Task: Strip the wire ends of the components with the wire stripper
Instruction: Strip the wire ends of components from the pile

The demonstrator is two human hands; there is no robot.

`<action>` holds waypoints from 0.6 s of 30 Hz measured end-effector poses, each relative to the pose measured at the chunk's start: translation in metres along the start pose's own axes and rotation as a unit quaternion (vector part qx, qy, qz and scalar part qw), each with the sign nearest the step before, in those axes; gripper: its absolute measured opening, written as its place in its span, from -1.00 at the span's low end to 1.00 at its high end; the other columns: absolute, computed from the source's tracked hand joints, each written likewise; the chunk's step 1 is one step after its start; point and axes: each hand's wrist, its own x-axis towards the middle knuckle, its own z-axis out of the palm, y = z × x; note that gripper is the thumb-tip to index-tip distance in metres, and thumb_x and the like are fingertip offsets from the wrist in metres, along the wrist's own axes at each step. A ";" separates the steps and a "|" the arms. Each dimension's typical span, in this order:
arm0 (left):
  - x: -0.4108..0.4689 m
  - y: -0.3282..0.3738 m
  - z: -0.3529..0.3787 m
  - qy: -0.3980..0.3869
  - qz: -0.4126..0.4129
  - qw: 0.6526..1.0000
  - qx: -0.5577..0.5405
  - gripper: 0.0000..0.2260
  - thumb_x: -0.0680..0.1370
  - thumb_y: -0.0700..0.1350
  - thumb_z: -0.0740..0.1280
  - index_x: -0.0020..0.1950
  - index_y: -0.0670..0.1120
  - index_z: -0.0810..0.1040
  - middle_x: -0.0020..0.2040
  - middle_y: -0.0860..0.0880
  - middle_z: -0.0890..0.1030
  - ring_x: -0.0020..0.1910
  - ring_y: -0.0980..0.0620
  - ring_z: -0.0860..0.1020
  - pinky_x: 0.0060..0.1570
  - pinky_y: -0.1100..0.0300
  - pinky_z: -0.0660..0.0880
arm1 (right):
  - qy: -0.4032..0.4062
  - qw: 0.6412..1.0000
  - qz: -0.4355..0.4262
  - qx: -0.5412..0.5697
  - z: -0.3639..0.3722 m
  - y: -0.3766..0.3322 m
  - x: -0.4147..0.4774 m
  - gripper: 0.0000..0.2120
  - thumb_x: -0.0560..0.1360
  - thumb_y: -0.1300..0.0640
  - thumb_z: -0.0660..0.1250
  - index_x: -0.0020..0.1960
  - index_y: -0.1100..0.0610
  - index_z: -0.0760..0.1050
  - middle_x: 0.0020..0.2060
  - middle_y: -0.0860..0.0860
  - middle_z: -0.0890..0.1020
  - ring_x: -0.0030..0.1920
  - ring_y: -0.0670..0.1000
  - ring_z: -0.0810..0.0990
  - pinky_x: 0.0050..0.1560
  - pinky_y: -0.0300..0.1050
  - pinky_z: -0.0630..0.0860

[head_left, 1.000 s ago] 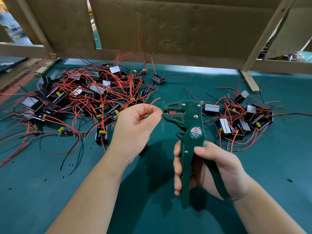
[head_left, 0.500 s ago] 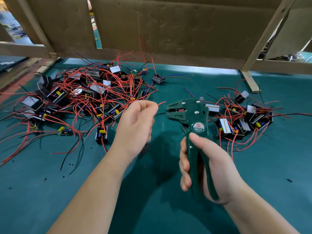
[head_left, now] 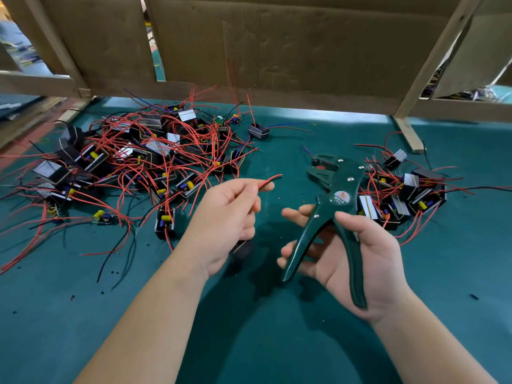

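Note:
My left hand [head_left: 227, 217] pinches a red and a black wire [head_left: 270, 180] between thumb and fingers, their ends pointing right toward the stripper. A dark component [head_left: 243, 249] hangs below that hand, mostly hidden by it. My right hand [head_left: 357, 253] holds the green wire stripper [head_left: 332, 206] with its handles spread apart, thumb over one handle, fingers loosely under the other. The stripper's jaws [head_left: 318, 167] point up and left and hold no wire. A gap separates the wire ends from the jaws.
A large pile of components with red wires [head_left: 138, 162] lies on the green mat at the left. A smaller pile [head_left: 404, 192] sits at the right behind the stripper. Cardboard panels and a wooden frame [head_left: 412, 134] close off the back. Small insulation bits dot the mat [head_left: 249, 342].
The stripper's handles have sprung apart and my right hand has loosened on them. My left hand has drawn the wire ends out of the jaws and to the left.

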 end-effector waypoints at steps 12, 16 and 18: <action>-0.003 0.005 0.011 -0.006 -0.095 0.952 -0.291 -0.77 0.64 -0.25 0.05 -0.12 -0.02 0.40 -0.49 0.09 0.30 -0.56 0.16 0.25 -0.56 0.40 0.24 | -0.163 0.978 0.068 -0.111 0.011 0.011 -0.005 -0.41 0.30 0.01 0.52 0.24 0.27 0.54 -0.20 0.33 0.58 -0.21 0.28 0.61 -0.08 0.20 0.55; 0.001 0.002 0.018 0.040 -0.051 0.935 -0.349 -0.83 0.60 -0.26 0.14 -0.08 -0.07 0.48 -0.36 0.05 0.49 -0.41 0.14 0.42 -0.44 0.34 0.43 | -0.104 0.986 0.041 -0.126 0.009 0.007 0.000 -0.37 0.23 0.11 0.52 0.24 0.32 0.52 -0.19 0.32 0.56 -0.26 0.28 0.61 -0.14 0.26 0.56; 0.006 -0.001 0.014 0.065 -0.006 0.948 -0.311 -0.79 0.64 -0.28 0.09 0.00 -0.12 0.51 -0.22 -0.02 0.60 -0.27 0.08 0.58 -0.24 0.28 0.55 | -0.030 0.992 0.006 -0.125 0.005 0.002 0.002 -0.44 0.24 0.22 0.40 0.21 0.39 0.48 -0.17 0.30 0.55 -0.30 0.29 0.60 -0.19 0.28 0.57</action>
